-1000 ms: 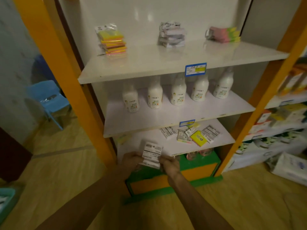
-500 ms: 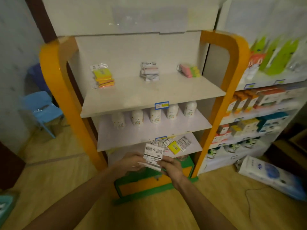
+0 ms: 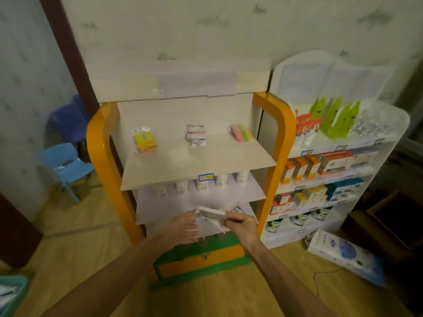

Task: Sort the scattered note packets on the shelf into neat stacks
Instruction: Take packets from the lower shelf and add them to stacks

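Both hands meet before the lower shelves: the left hand (image 3: 183, 227) and right hand (image 3: 240, 225) pinch a flat white bundle of note packets (image 3: 211, 213), blurred. Three small glossy stacks, yellow (image 3: 144, 143), white (image 3: 196, 135) and pink-green (image 3: 242, 133), sit well apart on the smooth top shelf (image 3: 206, 165).

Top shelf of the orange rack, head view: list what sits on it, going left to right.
Yellow-orange packet stack → white packet stack → pink-and-green packet stack.
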